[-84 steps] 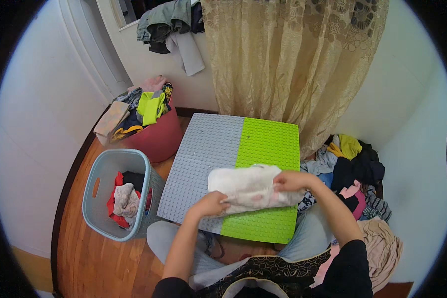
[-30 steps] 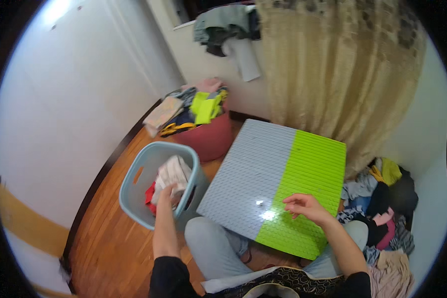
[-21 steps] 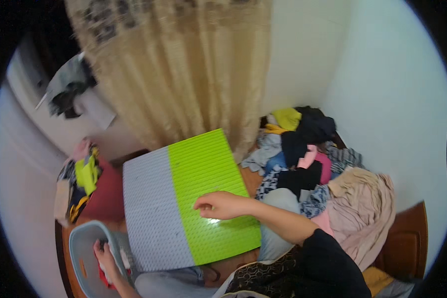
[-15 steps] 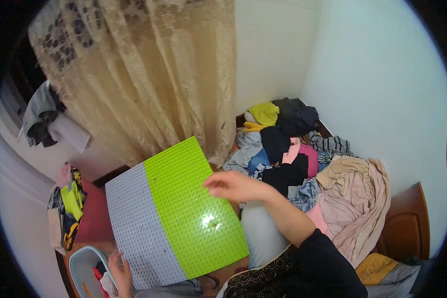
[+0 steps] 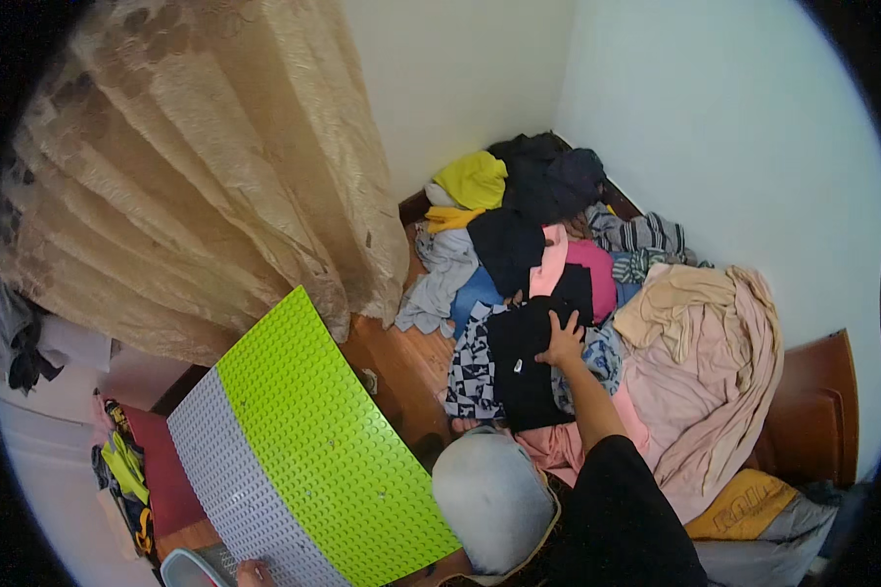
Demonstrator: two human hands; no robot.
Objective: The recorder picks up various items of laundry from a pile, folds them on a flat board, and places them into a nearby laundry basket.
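Observation:
Over at the clothes pile, my right hand (image 5: 563, 340) lies with spread fingers on a black garment (image 5: 521, 354). A black-and-white checked cloth (image 5: 474, 364) is left of that garment, and a blue patterned cloth (image 5: 607, 357) lies by my wrist. My left hand (image 5: 255, 572) barely shows at the lower edge, beside the grey half of a studded green-and-grey board (image 5: 338, 440). Its fingers are mostly cut off from sight. Close by it is the rim of a light blue basket (image 5: 191, 565). My bent knee (image 5: 489, 499) in pale grey cloth is between the board and the pile.
More clothes reach the corner, among them a lime garment (image 5: 472, 180) and a dark one (image 5: 548, 176). Right of them lie a pale pink sheet (image 5: 700, 377) and a brown wooden panel (image 5: 811, 411). A red box (image 5: 166, 465) with clothes beside it stands left; a beige curtain (image 5: 215, 166) hangs behind.
My right hand has gone from above the board down onto the black garment in the pile. The view has swung right, and my left hand now shows less, at the lower edge.

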